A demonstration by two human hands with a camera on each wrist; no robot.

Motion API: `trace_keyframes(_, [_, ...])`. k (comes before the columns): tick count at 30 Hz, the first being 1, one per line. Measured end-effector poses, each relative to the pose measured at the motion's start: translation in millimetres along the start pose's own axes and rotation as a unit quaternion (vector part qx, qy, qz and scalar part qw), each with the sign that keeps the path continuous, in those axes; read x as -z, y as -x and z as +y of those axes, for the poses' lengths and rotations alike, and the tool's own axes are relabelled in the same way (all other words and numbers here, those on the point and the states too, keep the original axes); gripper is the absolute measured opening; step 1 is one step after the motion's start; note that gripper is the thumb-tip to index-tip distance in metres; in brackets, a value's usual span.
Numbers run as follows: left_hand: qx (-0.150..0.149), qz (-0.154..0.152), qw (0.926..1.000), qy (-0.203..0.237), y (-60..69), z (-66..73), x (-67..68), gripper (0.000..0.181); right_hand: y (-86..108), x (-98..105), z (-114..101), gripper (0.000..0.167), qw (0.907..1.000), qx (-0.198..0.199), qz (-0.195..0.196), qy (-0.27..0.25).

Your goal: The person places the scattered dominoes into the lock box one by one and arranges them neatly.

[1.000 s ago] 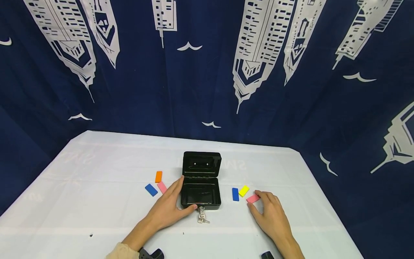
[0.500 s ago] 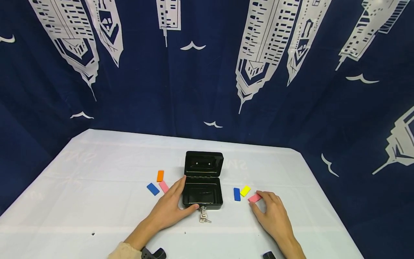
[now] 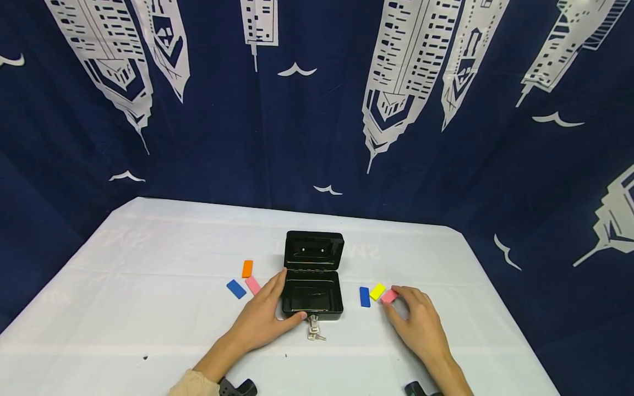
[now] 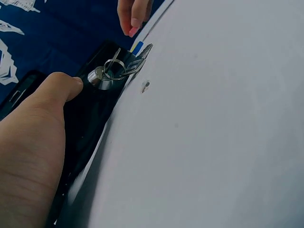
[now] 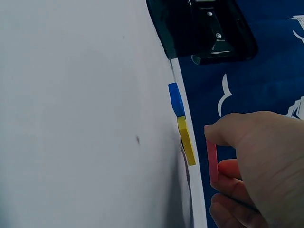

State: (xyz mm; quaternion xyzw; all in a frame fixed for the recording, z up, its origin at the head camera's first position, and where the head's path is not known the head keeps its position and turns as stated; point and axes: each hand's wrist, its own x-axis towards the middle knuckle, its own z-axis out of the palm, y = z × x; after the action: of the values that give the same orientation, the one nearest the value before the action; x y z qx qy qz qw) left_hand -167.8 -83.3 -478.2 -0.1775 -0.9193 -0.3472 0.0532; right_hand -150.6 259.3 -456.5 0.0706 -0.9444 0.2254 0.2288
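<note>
A black metal box (image 3: 313,292) stands with its lid (image 3: 314,251) raised and its inside bare. Keys on a ring (image 3: 314,329), (image 4: 115,69) hang from the lock at its front. The left hand (image 3: 261,319), (image 4: 42,118) grips the box's left side, thumb at the front edge beside the lock. Right of the box, the right hand (image 3: 418,324), (image 5: 266,156) pinches a pink block (image 3: 389,296), (image 5: 212,154) between thumb and fingers, raised off the table in the right wrist view. Beside it lie a yellow block (image 3: 378,291), (image 5: 186,140) and a blue block (image 3: 364,297), (image 5: 176,99).
Left of the box lie an orange block (image 3: 247,269), another blue block (image 3: 236,289) and another pink block (image 3: 253,285), close to the left hand. A white cloth covers the table (image 3: 124,308). Behind it hangs a dark blue curtain (image 3: 307,137) with white prints.
The right hand's thumb and fingers have closed on the pink block and lifted it slightly, away from the near side. The left hand keeps its hold on the box; the head view has shifted a little.
</note>
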Motion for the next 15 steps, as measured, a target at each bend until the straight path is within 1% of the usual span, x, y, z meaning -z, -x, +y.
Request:
trace_keyframes(4, [0.003,0.000,1.0000,0.000,-0.2,-1.2,-0.6,0.108,-3.5,0.0,-1.4,0.041,0.9999,0.012,0.002,-0.008])
trace_keyframes(11, [0.008,-0.001,0.9999,0.009,-0.7,-2.5,-0.8,0.107,-8.5,1.0,-7.2,0.043,0.9999,0.005,-0.013,-0.007])
trace_keyframes(15, [0.006,-0.002,1.0000,0.007,-0.4,-2.1,-0.4,0.107,-11.2,1.2,-9.1,0.042,0.9997,0.021,-0.005,-0.011])
